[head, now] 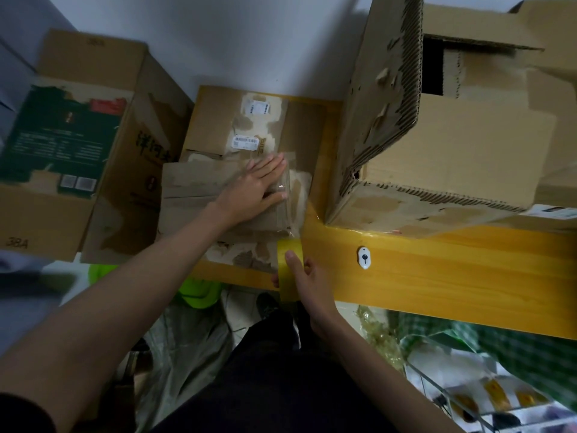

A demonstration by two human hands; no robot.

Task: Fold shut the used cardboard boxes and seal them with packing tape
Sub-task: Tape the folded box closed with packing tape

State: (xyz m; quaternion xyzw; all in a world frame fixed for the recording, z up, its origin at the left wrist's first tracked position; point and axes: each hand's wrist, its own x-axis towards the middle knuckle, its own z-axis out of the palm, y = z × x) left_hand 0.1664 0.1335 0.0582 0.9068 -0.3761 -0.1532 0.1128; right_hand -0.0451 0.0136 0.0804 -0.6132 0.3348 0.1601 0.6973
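Observation:
A worn, flat cardboard box (pixel 218 126) with torn labels lies on the wooden shelf (pixel 437 270) in the middle. My left hand (pixel 253 189) lies flat on its closed flaps, fingers straight, pressing down a strip of clear tape (pixel 288 195). The strip runs from under the fingers toward the box's near edge. There my right hand (pixel 307 282) grips a yellow roll of packing tape (pixel 288 270), thumb on top, just off the box's front corner.
A tall box (pixel 78 145) with a green printed panel stands at the left. A large torn box (pixel 437 126) with open flaps sits on the shelf at the right. Below the shelf are bags, a green object and a wire rack.

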